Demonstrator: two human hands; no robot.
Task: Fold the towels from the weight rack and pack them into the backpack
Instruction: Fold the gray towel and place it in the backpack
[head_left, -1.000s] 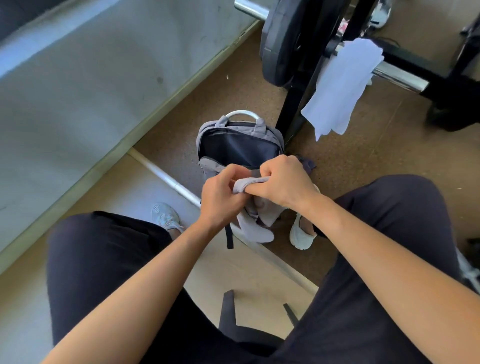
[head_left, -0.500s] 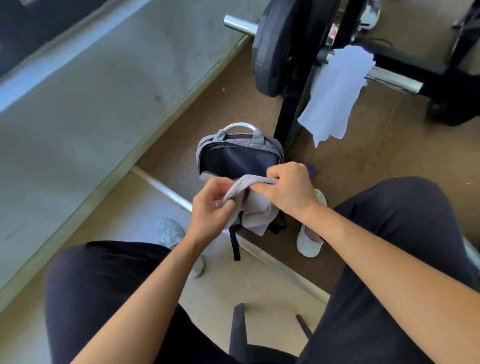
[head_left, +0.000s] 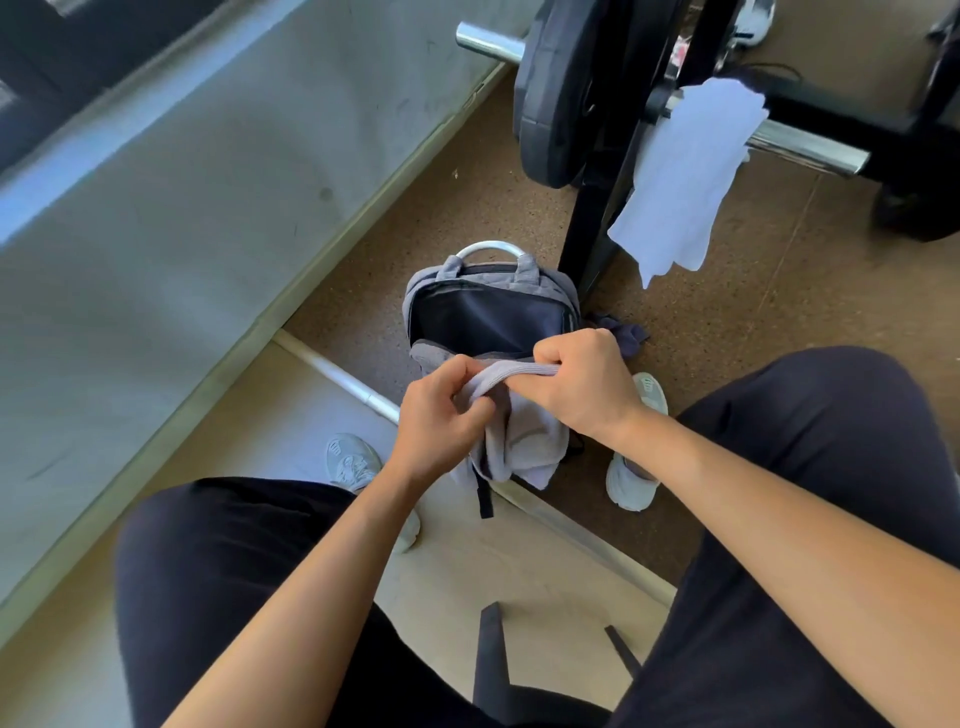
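Both hands are gripping one grey towel (head_left: 524, 436) above the floor, just in front of the open grey backpack (head_left: 491, 306). The left hand (head_left: 441, 415) is pinching the near end of the towel's upper fold between thumb and fingers, and the right hand (head_left: 584, 384) is closing over the far end, so a short taut ridge is running between them while the rest is hanging loose below.

The step in hand looks like folding this towel before it goes in. To do it well, the hanging layers should be lined up edge to edge before the next fold, since the lower corners are dangling unevenly. Keeping the ridge taut will help the cloth fall flat. The backpack's mouth is gaping towards the person, so the folded bundle should be kept narrower than that opening.

A white towel (head_left: 685, 176) is draping over the weight rack's chrome bar (head_left: 810, 150), beside the black weight plate (head_left: 558, 93), waiting its turn.
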